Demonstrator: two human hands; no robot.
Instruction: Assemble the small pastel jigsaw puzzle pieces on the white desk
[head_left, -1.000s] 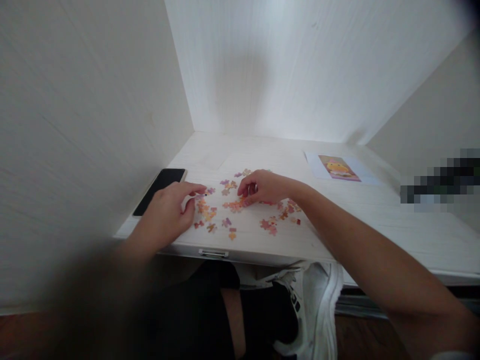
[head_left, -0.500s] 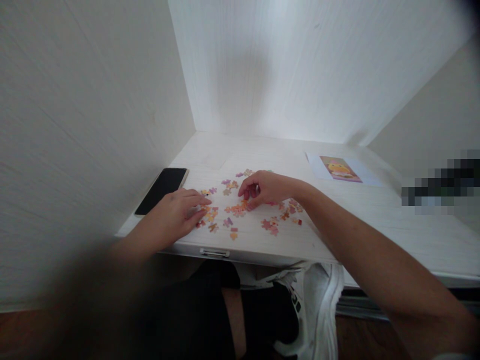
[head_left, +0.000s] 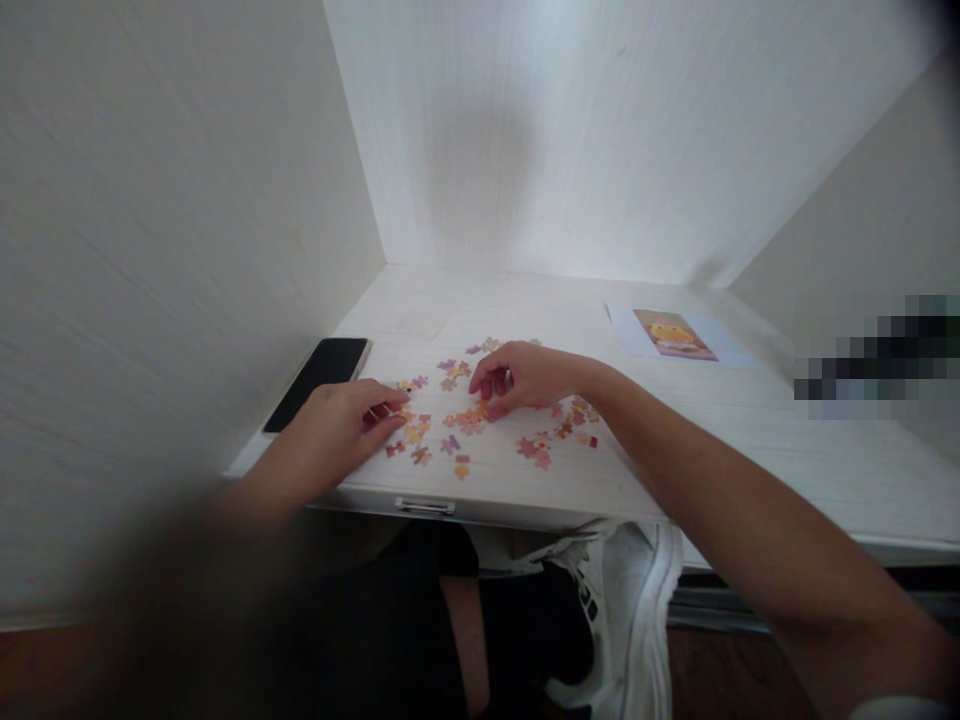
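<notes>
1. Largest: white wood-grain table, carrying every loose piece.
2. White drawer with a pale metal handle, set in the table's front. The one container noted; looks shut, contents hidden.
3. White paper sheet with a colour print of a yellow figure, far right, lying flat, well apart from the pieces.
4. Right hand: fingers curled, thumb low at the orange cluster; whether they grip a piece, cannot tell. Little shift over the last second.
5. Left hand: the mover. Came down from the upper pieces, now drawn back slightly, thumb and forefinger parted; no held piece made out. Suggests sorting is centred here.
6. Black-screened phone with a pale edge, just beyond the left hand.
7. Orange cardboard-like puzzle cluster, between the hands; pink puzzle cluster nearer the front.
8. Smallest: single purple puzzle piece, lying before the orange cluster.
</notes>
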